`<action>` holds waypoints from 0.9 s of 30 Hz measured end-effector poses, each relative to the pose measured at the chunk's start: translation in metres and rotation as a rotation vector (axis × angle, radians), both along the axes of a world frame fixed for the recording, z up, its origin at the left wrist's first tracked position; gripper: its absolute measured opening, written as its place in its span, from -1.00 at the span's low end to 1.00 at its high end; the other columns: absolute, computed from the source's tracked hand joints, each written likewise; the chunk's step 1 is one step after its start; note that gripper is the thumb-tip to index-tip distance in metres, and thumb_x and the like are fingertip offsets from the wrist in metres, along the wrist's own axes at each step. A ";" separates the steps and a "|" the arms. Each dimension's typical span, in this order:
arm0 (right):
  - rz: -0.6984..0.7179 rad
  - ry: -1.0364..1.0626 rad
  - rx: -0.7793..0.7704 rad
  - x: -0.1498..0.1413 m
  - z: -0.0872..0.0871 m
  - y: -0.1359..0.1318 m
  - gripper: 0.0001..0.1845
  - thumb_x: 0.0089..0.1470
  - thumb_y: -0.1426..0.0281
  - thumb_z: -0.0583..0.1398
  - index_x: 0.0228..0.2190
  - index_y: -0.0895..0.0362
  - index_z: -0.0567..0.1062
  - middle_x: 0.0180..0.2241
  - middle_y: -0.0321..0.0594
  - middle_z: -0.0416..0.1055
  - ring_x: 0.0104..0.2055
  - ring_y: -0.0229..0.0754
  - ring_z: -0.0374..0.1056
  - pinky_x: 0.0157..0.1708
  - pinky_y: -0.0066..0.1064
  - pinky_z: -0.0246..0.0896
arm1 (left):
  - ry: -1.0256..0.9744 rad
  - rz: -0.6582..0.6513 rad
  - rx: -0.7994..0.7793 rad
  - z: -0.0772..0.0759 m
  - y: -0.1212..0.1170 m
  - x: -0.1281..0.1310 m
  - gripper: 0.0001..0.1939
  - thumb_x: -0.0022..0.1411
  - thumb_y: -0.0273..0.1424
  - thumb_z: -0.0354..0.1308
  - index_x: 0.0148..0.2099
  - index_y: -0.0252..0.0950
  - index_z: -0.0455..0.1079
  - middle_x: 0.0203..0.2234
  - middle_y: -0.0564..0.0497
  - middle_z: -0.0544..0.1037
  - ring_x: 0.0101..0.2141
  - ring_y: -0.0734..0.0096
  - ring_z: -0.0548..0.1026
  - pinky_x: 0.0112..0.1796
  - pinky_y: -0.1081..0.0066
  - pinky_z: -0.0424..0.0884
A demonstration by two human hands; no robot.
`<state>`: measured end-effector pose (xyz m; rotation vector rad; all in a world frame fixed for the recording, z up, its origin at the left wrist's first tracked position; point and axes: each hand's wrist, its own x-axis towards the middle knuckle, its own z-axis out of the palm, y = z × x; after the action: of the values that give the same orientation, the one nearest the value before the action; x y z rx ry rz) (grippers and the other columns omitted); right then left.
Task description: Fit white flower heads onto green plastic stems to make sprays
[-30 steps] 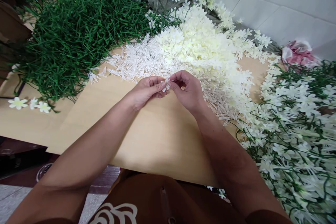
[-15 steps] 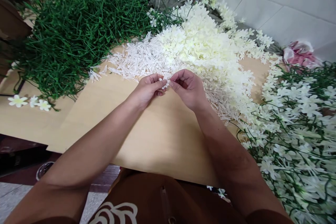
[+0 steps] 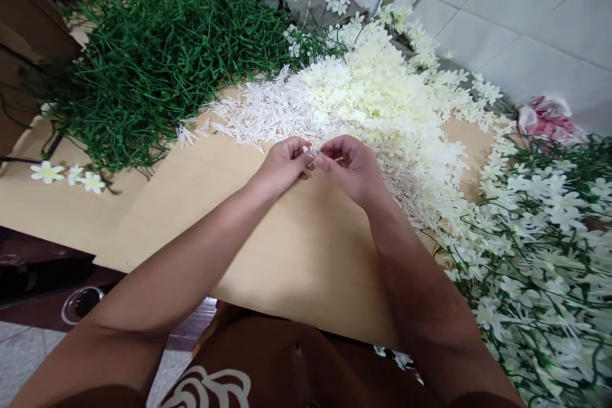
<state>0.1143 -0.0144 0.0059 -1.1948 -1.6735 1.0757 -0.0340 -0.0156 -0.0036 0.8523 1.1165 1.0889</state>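
A small white artificial flower is pinched between my two hands above the brown board. My left hand has its thumb and fingers closed on the flower from the left. From the right, my right hand grips it with thumb and forefinger, and its other fingers are curled. The fingers partly cover the flower. Just beyond my hands lies a heap of thin white stamen pieces. A large pile of cream-white flower heads rises behind my right hand.
A mound of green plastic stems fills the back left. Assembled white flowers on green stems crowd the right side. Several loose flowers lie at the left. A cardboard box stands at the far left, and a tiled wall closes the back.
The view has shifted slightly, so the whole scene sits a little to the right and lower. My fingers have closed further around the flower, which shows less of its petals now.
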 end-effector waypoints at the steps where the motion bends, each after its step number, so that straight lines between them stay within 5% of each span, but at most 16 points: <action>1: -0.021 -0.073 0.011 0.000 -0.002 0.000 -0.50 -0.19 0.00 0.36 -0.41 0.11 0.38 -0.49 -0.33 0.34 -0.46 -0.32 0.24 -0.47 -0.42 0.17 | 0.010 -0.008 0.008 -0.001 -0.001 0.002 -0.83 -0.02 -0.52 0.28 -0.41 -0.33 0.31 -0.63 0.19 0.37 -0.61 0.68 0.34 -0.55 0.61 0.28; 8: -0.058 -0.370 0.179 0.000 -0.004 -0.001 -0.82 0.07 0.36 0.18 -0.49 0.10 0.26 -0.54 -0.36 0.27 -0.51 -0.33 0.14 -0.46 -0.42 0.06 | 0.065 -0.039 -0.007 -0.004 0.000 0.004 -0.81 0.04 -0.48 0.29 -0.42 -0.33 0.29 -0.66 0.19 0.37 -0.62 0.66 0.36 -0.55 0.60 0.28; 17: -0.016 -0.355 0.581 -0.004 -0.018 -0.002 -0.80 0.15 0.43 0.05 -0.52 0.08 0.25 -0.49 -0.24 0.31 -0.43 -0.24 0.21 -0.41 -0.37 0.14 | 0.155 0.021 -0.019 -0.001 0.002 0.009 -0.80 0.08 -0.50 0.25 -0.43 -0.29 0.24 -0.69 0.22 0.31 -0.66 0.65 0.29 -0.59 0.60 0.26; 20: 0.065 -0.268 0.692 -0.020 -0.008 -0.019 -0.78 0.15 0.48 0.02 -0.52 0.05 0.26 -0.48 -0.23 0.33 -0.39 -0.21 0.27 -0.37 -0.34 0.22 | 0.175 0.108 -0.022 -0.002 0.008 0.007 -0.81 0.11 -0.56 0.16 -0.45 -0.28 0.22 -0.71 0.23 0.27 -0.68 0.65 0.24 -0.59 0.60 0.21; 24: 0.380 -0.245 0.737 -0.039 0.016 -0.038 -0.75 0.13 0.57 -0.02 -0.47 0.03 0.33 -0.41 -0.25 0.39 -0.30 -0.22 0.33 -0.24 -0.32 0.31 | 0.237 0.171 -0.025 -0.004 0.015 0.002 -0.78 0.13 -0.59 0.13 -0.48 -0.27 0.21 -0.74 0.23 0.26 -0.69 0.64 0.21 -0.61 0.58 0.14; 25: 0.381 -0.260 0.714 -0.037 0.019 -0.037 -0.76 0.12 0.56 -0.01 -0.45 0.04 0.34 -0.41 -0.24 0.39 -0.31 -0.22 0.32 -0.24 -0.32 0.32 | 0.209 0.130 -0.008 -0.004 0.014 0.001 -0.80 0.12 -0.59 0.15 -0.47 -0.28 0.23 -0.73 0.23 0.28 -0.68 0.64 0.23 -0.59 0.58 0.15; 27: 0.170 -0.314 0.610 -0.021 0.020 -0.027 -0.83 0.14 0.50 0.04 -0.43 0.06 0.37 -0.41 -0.22 0.37 -0.36 -0.21 0.29 -0.31 -0.30 0.30 | 0.130 0.049 0.031 -0.002 0.010 0.000 -0.83 0.09 -0.59 0.19 -0.46 -0.29 0.27 -0.70 0.22 0.33 -0.65 0.65 0.28 -0.55 0.59 0.20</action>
<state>0.0933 -0.0411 0.0259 -0.8533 -2.1674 0.4140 -0.0343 -0.0061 -0.0061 0.9355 1.2368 1.1060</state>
